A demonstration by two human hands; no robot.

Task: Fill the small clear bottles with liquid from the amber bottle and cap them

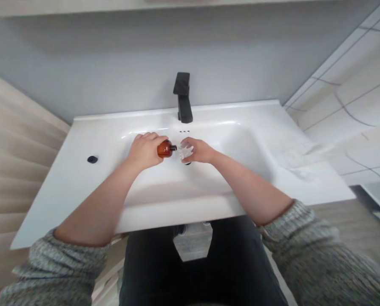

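My left hand [147, 151] is wrapped round an amber bottle [165, 148] over the sink basin. The bottle lies tilted on its side, its narrow black neck [174, 148] pointing right. Facing that neck, my right hand [199, 150] has its fingers curled round a crumpled whitish piece [185, 152], which looks like tissue or thin wipe. A small gap seems to separate the neck and the whitish piece. Below my right fingers the dark drain [188, 163] shows in part.
A black faucet [184, 100] rises behind the white sink [183, 202]. On the left counter lies a small black round piece [92, 159], possibly a cap. Something whitish and blurred [304, 163] lies on the right counter. A pale curtain [14, 170] hangs at the left.
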